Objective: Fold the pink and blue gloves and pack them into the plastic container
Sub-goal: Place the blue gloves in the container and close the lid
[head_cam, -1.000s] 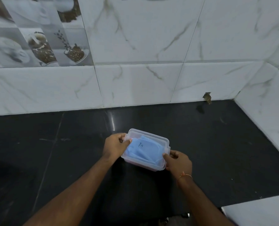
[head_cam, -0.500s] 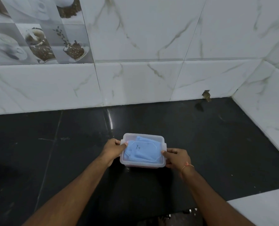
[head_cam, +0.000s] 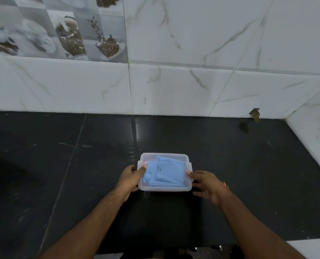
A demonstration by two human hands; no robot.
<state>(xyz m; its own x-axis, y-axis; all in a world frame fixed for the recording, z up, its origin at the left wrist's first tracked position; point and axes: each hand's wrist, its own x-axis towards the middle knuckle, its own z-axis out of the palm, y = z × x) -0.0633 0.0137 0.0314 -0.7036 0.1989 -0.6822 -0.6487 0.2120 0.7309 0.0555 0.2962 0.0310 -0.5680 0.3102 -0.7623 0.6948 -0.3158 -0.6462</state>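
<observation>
Head view looked down on a wide black stone counter backed by pale marbled wall tiles, and on it, near the middle and close to the person, sat the plastic container with its clear lid on top. It appeared to rest flat on the counter, squared to the wall. Judged by its thin translucent walls, the box was light and fairly stiff but smooth, so it would probably slide on the polished stone and flex if squeezed hard; the short ends, by the lid's side tabs, looked the safest places to take hold. The left hand was clamped on the left end, thumb over the lid's edge, and the right hand pressed against the right end with the fingers fairly straight. Through the lid the folded blue glove filled most of the box, soft and limp, likely to stay put once pressed down. A sliver of pink glove showed at the left end beside the thumb; how it was folded could not be made out. Compared with a second earlier, the container had been turned from a skewed angle to sit straight, and both hands had kept to its ends.
</observation>
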